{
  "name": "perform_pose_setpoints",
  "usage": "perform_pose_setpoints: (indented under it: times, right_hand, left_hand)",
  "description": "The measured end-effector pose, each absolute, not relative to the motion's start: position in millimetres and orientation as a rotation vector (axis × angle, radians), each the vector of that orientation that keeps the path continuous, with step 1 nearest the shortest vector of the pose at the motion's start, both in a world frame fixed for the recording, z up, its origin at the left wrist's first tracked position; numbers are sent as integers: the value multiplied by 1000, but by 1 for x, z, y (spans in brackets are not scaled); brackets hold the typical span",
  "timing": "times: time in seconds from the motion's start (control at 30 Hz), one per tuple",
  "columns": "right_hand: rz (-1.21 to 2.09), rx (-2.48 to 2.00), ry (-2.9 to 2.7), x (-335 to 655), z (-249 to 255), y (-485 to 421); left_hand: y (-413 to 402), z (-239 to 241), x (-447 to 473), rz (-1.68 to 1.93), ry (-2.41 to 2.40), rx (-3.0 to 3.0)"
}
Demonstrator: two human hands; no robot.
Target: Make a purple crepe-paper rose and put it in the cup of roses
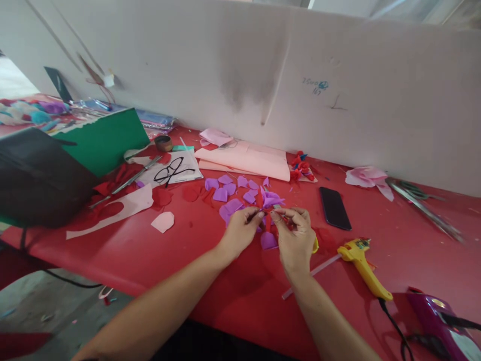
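Observation:
A purple paper flower (272, 199) shows just above the fingertips of both hands, near the middle of the red table. My left hand (243, 228) is closed in a pinch at its base, and my right hand (295, 234) pinches from the other side, their fingertips almost meeting. Exactly what lies between the fingers is partly hidden. Loose purple petals (225, 189) are scattered on the table beyond and left of the hands. One more purple petal (268, 240) lies between the wrists.
A yellow glue gun (361, 265) with a glue stick lies right of my right hand, near a black phone (335, 208). Pink paper sheets (244, 159) lie behind. Eyeglasses (175, 170), a pink petal (163, 222) and a green box panel (107, 140) are at left.

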State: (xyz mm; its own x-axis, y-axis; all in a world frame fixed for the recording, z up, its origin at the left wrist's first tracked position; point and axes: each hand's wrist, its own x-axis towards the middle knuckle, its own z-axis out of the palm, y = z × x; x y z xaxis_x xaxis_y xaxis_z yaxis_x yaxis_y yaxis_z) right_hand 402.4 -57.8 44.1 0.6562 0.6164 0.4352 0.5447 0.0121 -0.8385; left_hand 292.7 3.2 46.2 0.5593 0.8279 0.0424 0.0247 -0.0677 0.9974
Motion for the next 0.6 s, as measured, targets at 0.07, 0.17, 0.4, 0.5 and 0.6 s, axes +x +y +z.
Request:
perform_pose_setpoints:
  times: [0.07,0.17,0.4,0.5,0.6]
  right_hand:
    - [56,-1645,-974,402,45,-58]
    - [58,-1639,-982,401,45,-57]
    - [71,-1608,-1004,401,47,-57]
    - [68,-1609,-1011,400,49,-58]
    - [33,-1595,-1031,398,50,-60]
  left_hand:
    - [3,47,292,783,767,1518]
    - [4,46,292,795,755,1515]
    - [4,43,292,811,751,1485]
    - [4,43,293,816,756,1461]
    - [4,45,294,821,761,1398]
